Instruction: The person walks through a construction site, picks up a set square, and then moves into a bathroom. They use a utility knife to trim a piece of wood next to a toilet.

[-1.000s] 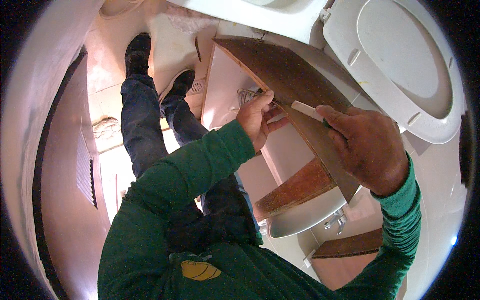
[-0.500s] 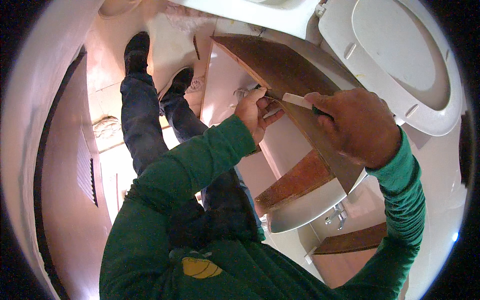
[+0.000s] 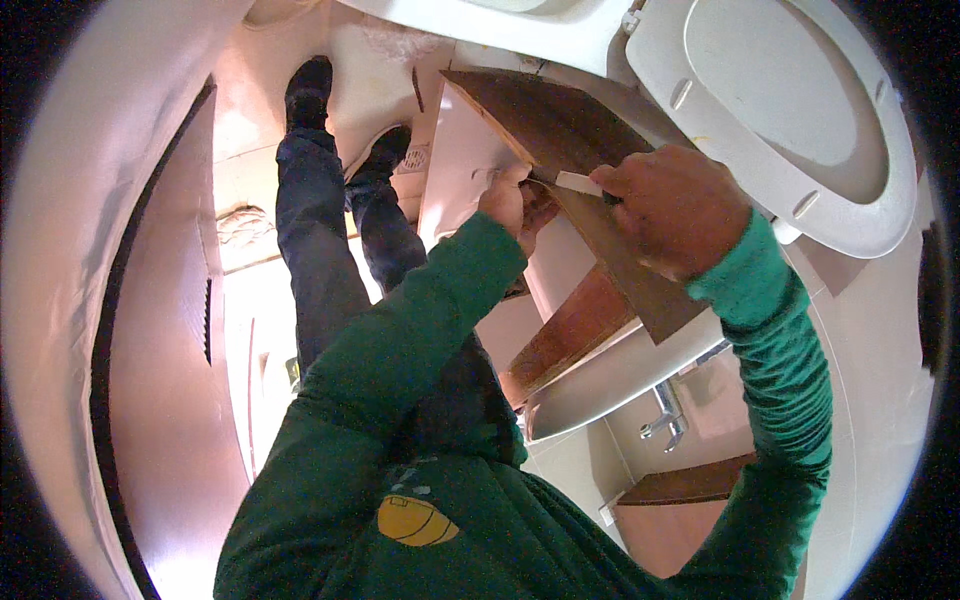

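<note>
A brown wood-grain board point(image 3: 655, 290) forms the side of a cabinet with pale inner faces, its corner pointing toward me. My right hand point(image 3: 680, 215) is closed around a flat tool point(image 3: 578, 182) with a pale, straight front part and a dark piece by the fingers; its exact kind is unclear. The tool's tip lies against the board's edge. My left hand point(image 3: 515, 205) pinches that same edge just left of the tip, thumb above and fingers curled beneath. A thin strip seems to show between the fingertips, partly hidden.
A white toilet with its lid down point(image 3: 790, 110) stands at the upper right. Below the cabinet are a white basin point(image 3: 570, 412), a chrome tap point(image 3: 665, 418) and a brown shelf point(image 3: 690, 483). A pale door point(image 3: 165, 330) is on the left; a floor drain point(image 3: 415, 157) lies near my shoes.
The whole view has shifted a little. My right hand and the tool have come slightly closer to my left hand, which keeps its place at the board's edge.
</note>
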`<state>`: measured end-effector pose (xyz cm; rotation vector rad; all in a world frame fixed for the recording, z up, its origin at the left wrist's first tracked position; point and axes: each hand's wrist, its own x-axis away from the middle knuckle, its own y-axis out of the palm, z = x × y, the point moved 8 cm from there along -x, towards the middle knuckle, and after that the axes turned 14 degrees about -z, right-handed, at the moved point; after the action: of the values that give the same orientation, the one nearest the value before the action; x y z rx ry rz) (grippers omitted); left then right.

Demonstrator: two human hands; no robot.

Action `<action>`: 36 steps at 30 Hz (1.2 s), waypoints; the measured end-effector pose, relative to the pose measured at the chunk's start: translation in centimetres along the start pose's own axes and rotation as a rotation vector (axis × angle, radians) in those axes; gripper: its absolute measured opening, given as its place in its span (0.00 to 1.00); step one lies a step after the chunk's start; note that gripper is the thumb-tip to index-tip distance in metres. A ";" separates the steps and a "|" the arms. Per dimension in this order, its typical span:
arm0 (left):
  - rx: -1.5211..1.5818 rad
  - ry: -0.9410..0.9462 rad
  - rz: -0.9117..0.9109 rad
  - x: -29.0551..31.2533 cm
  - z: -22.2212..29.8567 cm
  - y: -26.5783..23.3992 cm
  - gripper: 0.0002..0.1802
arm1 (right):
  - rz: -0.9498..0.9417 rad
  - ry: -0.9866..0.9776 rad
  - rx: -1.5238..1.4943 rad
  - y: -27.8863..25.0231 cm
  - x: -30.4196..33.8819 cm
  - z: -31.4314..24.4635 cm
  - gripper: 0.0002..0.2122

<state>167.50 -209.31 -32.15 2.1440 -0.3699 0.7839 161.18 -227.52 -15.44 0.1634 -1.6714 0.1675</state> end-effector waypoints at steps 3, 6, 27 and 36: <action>0.044 0.037 0.042 -0.1 -0.6 0.1 0.14 | 0.028 -0.016 -0.038 0.7 -0.1 0.3 0.14; 0.086 0.026 0.026 -0.6 -1.3 -0.2 0.14 | -0.013 -0.001 -0.020 0.3 0.0 0.6 0.13; -0.053 0.069 0.086 -0.5 -1.3 0.4 0.17 | 0.092 0.060 -0.084 0.2 1.7 0.6 0.13; -0.013 0.027 0.098 1.6 -1.2 2.9 0.11 | -0.026 0.114 0.007 -0.3 3.4 1.0 0.15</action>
<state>166.80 -210.19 -28.81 2.1139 -0.4674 0.8623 159.95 -228.02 -12.12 0.1773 -1.5545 0.1602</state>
